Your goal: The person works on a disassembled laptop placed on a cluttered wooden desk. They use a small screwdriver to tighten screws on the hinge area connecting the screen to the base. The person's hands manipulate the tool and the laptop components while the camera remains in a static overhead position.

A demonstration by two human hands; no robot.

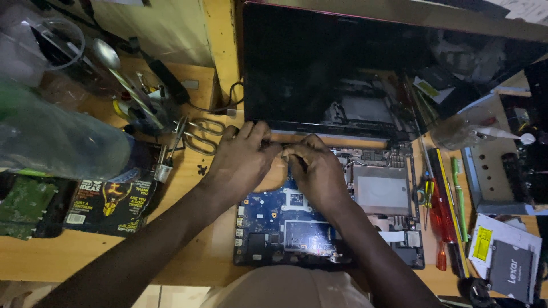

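laptop (319, 228) base is open, blue board bare, near the tabletop's front edge. left hand (242, 157) and right hand (314, 168) pinch narrow at the hinge edge; screen still attached.

The circuit board (274, 219) at lower centre is deep blue with silver patches. The laptop screen (325, 68) above is black. At right lie a red-handled screwdriver (440, 219) and a green toothbrush (458, 197). The tabletop (194, 239) is yellowish wood; the scissors (197, 134) are silvery.
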